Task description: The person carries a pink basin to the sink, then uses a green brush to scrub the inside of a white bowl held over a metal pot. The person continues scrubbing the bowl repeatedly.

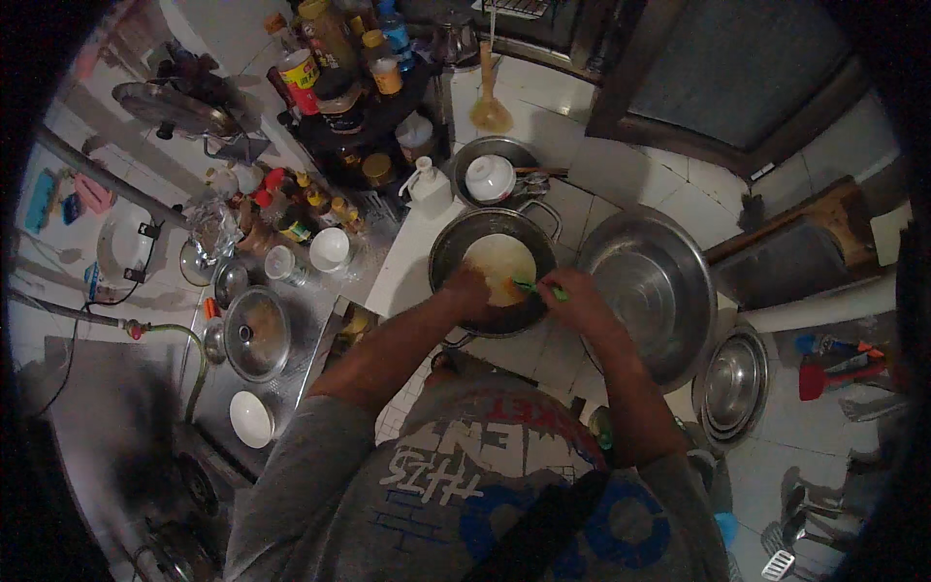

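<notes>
My right hand (pixel 574 297) is closed around a small green-handled tool (pixel 559 293), perhaps a peeler, whose head reaches over a two-handled metal pot (pixel 441 251). Inside the pot shows a pale round surface (pixel 502 254); whether it is liquid or a dish is unclear. My left hand (pixel 469 287) is over the pot's left side with its fingers bent inward. Between the two hands, by the tool's head, is a small orange piece (pixel 513 292), possibly carrot. The left fingertips are too dark to show whether they grip it.
Right of the pot sits a wide metal basin (pixel 647 291). Behind it, a metal pan (pixel 465 156) holds a white bowl (pixel 490 178). A white jug (pixel 429 185) stands left of that. Bottles (pixel 298 76) crowd a dark rack, and a lidded pan (pixel 257 335) rests on the metal counter at left.
</notes>
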A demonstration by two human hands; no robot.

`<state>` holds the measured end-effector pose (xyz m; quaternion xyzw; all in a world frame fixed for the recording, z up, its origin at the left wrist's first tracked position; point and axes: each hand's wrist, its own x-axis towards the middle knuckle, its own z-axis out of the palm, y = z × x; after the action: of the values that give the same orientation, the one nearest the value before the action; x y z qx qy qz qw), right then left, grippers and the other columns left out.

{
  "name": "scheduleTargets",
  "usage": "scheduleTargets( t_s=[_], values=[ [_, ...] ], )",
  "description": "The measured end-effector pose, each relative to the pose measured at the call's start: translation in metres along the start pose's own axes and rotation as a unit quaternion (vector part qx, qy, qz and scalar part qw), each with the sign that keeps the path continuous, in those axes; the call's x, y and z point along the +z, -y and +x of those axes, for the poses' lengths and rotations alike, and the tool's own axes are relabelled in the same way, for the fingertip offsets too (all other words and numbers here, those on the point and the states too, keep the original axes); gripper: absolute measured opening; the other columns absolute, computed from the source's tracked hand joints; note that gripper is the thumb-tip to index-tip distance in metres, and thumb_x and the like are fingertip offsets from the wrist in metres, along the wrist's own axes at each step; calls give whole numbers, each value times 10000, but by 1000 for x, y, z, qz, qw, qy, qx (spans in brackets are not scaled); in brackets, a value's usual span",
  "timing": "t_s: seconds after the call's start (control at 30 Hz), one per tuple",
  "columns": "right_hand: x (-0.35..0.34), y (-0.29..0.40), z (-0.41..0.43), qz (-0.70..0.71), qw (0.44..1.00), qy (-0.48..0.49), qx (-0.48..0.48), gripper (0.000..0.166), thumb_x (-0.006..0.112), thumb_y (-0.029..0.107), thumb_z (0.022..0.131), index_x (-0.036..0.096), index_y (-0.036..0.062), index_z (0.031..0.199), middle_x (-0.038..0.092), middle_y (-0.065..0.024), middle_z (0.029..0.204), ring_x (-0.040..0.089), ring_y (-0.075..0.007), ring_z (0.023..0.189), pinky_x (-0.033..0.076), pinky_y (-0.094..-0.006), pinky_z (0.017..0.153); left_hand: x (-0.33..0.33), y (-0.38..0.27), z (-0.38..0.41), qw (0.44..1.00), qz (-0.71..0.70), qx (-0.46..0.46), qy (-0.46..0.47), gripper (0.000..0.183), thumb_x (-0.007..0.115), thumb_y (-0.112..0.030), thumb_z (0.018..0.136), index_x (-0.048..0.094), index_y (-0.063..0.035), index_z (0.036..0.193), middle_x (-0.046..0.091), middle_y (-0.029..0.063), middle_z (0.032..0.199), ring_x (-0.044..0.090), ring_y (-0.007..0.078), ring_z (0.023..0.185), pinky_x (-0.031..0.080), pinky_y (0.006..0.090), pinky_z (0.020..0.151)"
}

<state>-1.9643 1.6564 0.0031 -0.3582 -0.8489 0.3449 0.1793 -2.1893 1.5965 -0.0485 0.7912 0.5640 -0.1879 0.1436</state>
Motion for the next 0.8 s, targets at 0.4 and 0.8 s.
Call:
scheduleTargets(
  t_s=[0.4,0.8],
  values=[
    [4,-1,-6,-41,998,-10,51,270,616,305,896,683,64,999,671,-162,1054,627,-346,1006,478,-468,906,0,2,5,998,-49,-22,-26,517,621,-421,801,665,-73,1182,631,165,1226,546,261,1217,325,424,1101],
    [17,-9,1,-6,999,-29,22,235,667,234,868,706,31,980,698,-177,955,679,-339,862,535,-411,791,32,12,19,995,-85,-52,-14,414,596,-380,832,695,-121,1141,652,164,1148,608,285,1097,382,388,1052]
  ],
)
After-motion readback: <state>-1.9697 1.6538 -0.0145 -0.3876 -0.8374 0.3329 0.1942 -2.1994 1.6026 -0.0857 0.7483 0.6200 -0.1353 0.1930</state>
